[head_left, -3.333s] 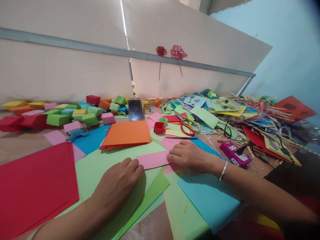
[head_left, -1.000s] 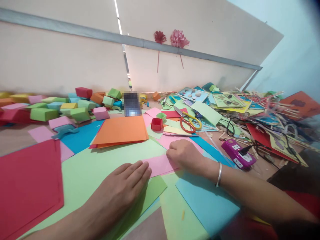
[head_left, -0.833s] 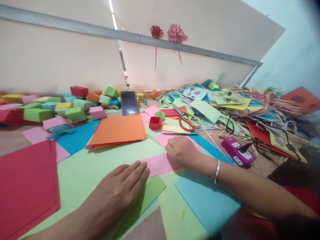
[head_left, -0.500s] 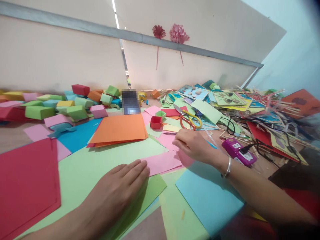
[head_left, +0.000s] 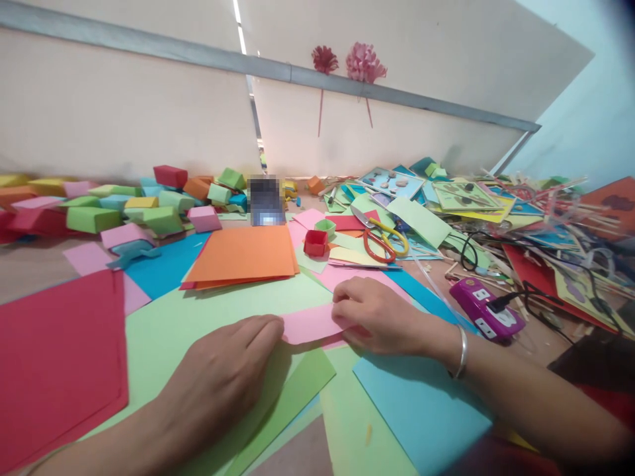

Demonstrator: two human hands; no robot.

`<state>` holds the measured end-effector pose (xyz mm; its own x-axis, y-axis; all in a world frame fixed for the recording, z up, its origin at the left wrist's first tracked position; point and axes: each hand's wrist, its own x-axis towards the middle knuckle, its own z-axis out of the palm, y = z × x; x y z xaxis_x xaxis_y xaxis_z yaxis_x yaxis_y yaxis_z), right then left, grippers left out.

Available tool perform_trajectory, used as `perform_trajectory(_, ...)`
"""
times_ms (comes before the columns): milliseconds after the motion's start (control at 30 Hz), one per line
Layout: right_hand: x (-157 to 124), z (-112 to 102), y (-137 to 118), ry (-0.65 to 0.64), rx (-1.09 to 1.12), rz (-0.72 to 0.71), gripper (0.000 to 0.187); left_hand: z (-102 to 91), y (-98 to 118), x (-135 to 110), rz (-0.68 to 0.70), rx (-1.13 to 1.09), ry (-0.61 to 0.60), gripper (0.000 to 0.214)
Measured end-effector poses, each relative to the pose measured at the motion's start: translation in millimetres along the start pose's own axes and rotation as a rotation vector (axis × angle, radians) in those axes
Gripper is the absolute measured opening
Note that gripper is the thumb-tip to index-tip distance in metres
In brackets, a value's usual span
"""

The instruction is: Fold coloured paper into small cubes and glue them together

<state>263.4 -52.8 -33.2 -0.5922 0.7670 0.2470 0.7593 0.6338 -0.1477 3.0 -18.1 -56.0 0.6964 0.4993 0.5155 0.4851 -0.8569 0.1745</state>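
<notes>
A pink paper strip (head_left: 310,324) is stretched between my two hands, just over the light green sheet (head_left: 163,337). My left hand (head_left: 231,363) pinches its left end, the thumb hidden from view. At the other end, my right hand (head_left: 374,317) grips the strip with curled fingers; a silver bangle (head_left: 462,352) circles that wrist. Below the strip lies a green paper piece (head_left: 292,396), and a light blue sheet (head_left: 417,410) is under my right forearm. A stack of orange paper (head_left: 243,254) lies beyond my left hand.
Scissors (head_left: 381,238) with yellow and orange handles lie beyond my right hand, near small red (head_left: 316,242) and green paper boxes. A purple power strip (head_left: 483,311) with black cables sits at right. Folded paper blocks (head_left: 161,220) crowd the back left; red sheets (head_left: 59,363) lie at left.
My left hand has gone from lying flat to pinching the strip's left end. My right hand has come down and taken the other end, and the strip is now lifted slightly.
</notes>
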Motion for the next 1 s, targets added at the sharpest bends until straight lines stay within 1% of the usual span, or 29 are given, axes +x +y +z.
perform_trajectory(67, 1, 3, 0, 0.024, -0.021, 0.009, 0.016, 0.0, 0, 1, 0.007, 0.061, -0.048, 0.018)
perform_trajectory(133, 1, 5, 0, 0.031, -0.005, 0.013, 0.018, -0.2, -1, 4, 0.038, 0.115, -0.073, 0.021)
perform_trajectory(333, 0, 6, -2, 0.014, 0.023, 0.012, 0.015, 2.4, -6, 10, 0.132, 0.156, -0.06, 0.028)
perform_trajectory(467, -2, 4, -2, 0.0, 0.022, 0.042, 0.012, 3.2, -8, 10, 0.162, 0.099, -0.067, 0.026)
perform_trajectory(600, -1, 0, -1, -0.011, 0.043, 0.089, 0.008, 0.1, -4, 11, 0.121, 0.063, -0.098, 0.03)
perform_trajectory(767, 1, -1, -1, 0.016, 0.094, 0.119, 0.013, -4.3, 0, 12, 0.01, 0.021, -0.099, 0.03)
perform_trajectory(800, 1, -1, -2, 0.027, 0.108, 0.123, 0.016, -4.6, 0, 12, 0.011, 0.009, -0.093, 0.03)
perform_trajectory(833, 1, -1, -2, 0.039, 0.119, 0.125, 0.023, -4.8, -1, 13, 0.027, -0.004, -0.084, 0.03)
perform_trajectory(900, 0, 0, -2, 0.063, 0.12, 0.117, 0.047, -5.2, -3, 13, 0.079, -0.027, -0.052, 0.03)
perform_trajectory(933, 0, 0, -2, 0.071, 0.114, 0.104, 0.054, -5.6, -4, 14, 0.098, -0.034, -0.034, 0.03)
perform_trajectory(967, 0, 1, -1, 0.077, 0.109, 0.087, 0.053, -6.3, -4, 14, 0.107, -0.036, -0.012, 0.029)
perform_trajectory(1000, -1, 2, -1, 0.081, 0.105, 0.07, 0.047, -7.1, -4, 15, 0.105, -0.034, 0.007, 0.028)
